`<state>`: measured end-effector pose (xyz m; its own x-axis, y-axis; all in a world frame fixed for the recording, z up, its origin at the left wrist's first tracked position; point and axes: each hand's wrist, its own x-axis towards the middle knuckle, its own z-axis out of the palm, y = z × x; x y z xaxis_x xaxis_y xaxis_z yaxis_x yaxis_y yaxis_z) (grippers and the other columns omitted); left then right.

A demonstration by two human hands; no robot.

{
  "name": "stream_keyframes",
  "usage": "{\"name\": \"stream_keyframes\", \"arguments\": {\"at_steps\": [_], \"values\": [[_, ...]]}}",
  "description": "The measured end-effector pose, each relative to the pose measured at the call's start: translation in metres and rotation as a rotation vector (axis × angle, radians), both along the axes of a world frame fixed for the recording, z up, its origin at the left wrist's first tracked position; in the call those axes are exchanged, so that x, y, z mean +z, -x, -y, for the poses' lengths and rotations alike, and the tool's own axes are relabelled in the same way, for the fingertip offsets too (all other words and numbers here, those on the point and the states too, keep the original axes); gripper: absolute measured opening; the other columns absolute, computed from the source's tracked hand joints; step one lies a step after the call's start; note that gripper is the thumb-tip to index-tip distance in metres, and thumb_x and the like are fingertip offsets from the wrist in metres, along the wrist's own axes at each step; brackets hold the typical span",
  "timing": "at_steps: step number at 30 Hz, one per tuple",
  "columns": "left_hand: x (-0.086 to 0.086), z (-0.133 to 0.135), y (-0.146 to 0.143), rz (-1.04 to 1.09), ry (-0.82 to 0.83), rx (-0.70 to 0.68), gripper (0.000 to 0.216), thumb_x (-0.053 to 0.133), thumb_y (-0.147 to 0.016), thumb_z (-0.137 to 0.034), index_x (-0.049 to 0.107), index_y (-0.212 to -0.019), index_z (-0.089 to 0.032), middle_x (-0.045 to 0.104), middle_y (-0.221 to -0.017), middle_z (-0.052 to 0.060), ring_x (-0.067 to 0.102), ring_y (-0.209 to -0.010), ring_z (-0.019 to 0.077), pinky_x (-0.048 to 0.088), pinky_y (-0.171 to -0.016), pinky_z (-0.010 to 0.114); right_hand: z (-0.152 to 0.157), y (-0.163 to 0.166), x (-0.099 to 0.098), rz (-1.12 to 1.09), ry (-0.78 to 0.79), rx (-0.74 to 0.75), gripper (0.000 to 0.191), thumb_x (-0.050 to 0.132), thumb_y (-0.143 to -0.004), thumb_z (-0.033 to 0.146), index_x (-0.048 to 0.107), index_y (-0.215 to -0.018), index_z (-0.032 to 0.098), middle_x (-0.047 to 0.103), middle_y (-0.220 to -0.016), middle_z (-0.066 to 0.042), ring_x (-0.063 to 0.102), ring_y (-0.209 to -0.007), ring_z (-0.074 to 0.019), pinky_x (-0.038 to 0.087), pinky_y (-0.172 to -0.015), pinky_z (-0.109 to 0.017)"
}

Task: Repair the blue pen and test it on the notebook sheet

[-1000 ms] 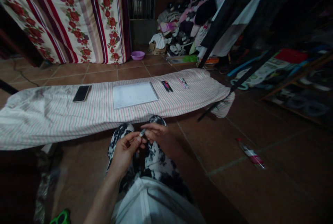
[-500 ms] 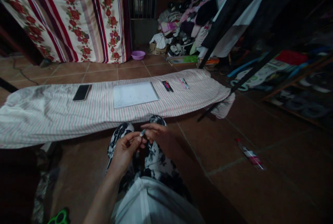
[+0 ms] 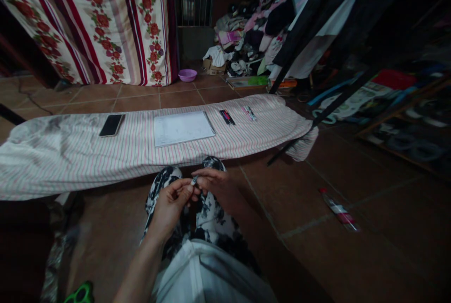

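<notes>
The person's left hand pinches a small pale cylinder between thumb and fingertips, just below the near edge of the striped cloth-covered board. The object is too small to identify. The right hand is close beside it, its fingers reaching in from the other side, so the two hands are together, though whether the right one grips the object cannot be told. Both hands are above the person's black-and-white patterned trousers.

On the board lie a black phone, a spiral notebook, and two small groups of pens. Beyond the board are a purple basin and a heap of clothes. A tube lies on the tile floor off its near right end.
</notes>
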<state>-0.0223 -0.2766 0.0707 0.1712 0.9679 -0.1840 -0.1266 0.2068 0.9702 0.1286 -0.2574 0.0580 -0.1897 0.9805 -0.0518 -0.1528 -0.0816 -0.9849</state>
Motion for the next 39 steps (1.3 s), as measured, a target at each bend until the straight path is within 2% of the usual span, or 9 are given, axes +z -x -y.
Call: {"name": "stream_keyframes", "arguments": {"at_steps": [6, 12, 20, 26, 34, 39], "values": [[-0.0007, -0.0002, 0.0, -0.001, -0.003, -0.004, 0.03, 0.069, -0.07, -0.039, 0.067, -0.087, -0.014, 0.069, -0.073, 0.004, 0.061, -0.064, 0.015, 0.042, -0.055, 0.024, 0.0015, 0.0014, 0.0037, 0.01, 0.04, 0.001, 0.019, 0.067, -0.071, 0.035, 0.065, -0.082, 0.02, 0.063, -0.063, 0.002, 0.056, -0.057, -0.0104, 0.044, -0.054, -0.022], [-0.0024, 0.0004, 0.0008, 0.002, 0.002, -0.018, 0.029, 0.068, -0.071, -0.038, 0.067, -0.087, -0.014, 0.069, -0.075, 0.005, 0.06, -0.064, 0.0141, 0.042, -0.055, 0.023, 0.0006, 0.0013, 0.0019, -0.036, 0.016, -0.006, 0.024, 0.066, -0.074, 0.036, 0.068, -0.092, 0.021, 0.064, -0.068, 0.0, 0.056, -0.059, -0.011, 0.043, -0.052, -0.022], [0.0001, -0.0004, -0.0002, -0.016, 0.002, 0.001, 0.032, 0.07, -0.069, -0.041, 0.067, -0.086, -0.014, 0.069, -0.072, 0.005, 0.061, -0.063, 0.0156, 0.043, -0.054, 0.024, 0.0, 0.0027, 0.0036, 0.016, 0.031, -0.006, 0.02, 0.068, -0.07, 0.036, 0.066, -0.081, 0.02, 0.062, -0.062, 0.002, 0.056, -0.055, -0.0104, 0.044, -0.052, -0.022], [0.0006, -0.0006, -0.0002, -0.007, 0.0, 0.012, 0.033, 0.07, -0.068, -0.042, 0.068, -0.085, -0.014, 0.07, -0.074, 0.005, 0.06, -0.062, 0.0146, 0.042, -0.054, 0.024, 0.0009, 0.0023, 0.0028, -0.035, 0.007, 0.01, 0.028, 0.064, -0.076, 0.04, 0.065, -0.097, 0.022, 0.063, -0.069, 0.0, 0.057, -0.061, -0.0114, 0.044, -0.052, -0.022], [0.0001, -0.0005, -0.0024, 0.013, 0.026, 0.012, 0.034, 0.071, -0.066, -0.041, 0.068, -0.085, -0.013, 0.069, -0.071, 0.005, 0.059, -0.062, 0.0143, 0.042, -0.054, 0.023, 0.0017, 0.0016, 0.0058, 0.005, 0.024, 0.011, 0.019, 0.065, -0.075, 0.036, 0.067, -0.084, 0.02, 0.064, -0.063, 0.002, 0.059, -0.058, -0.0113, 0.046, -0.053, -0.022], [0.0025, -0.0003, -0.0004, 0.009, 0.017, 0.001, 0.032, 0.071, -0.068, -0.041, 0.069, -0.084, -0.014, 0.068, -0.072, 0.005, 0.058, -0.062, 0.014, 0.041, -0.054, 0.023, 0.0011, 0.002, 0.0029, -0.028, 0.021, 0.021, 0.026, 0.063, -0.077, 0.041, 0.066, -0.094, 0.021, 0.065, -0.068, 0.0, 0.059, -0.059, -0.0118, 0.045, -0.051, -0.022]]}}
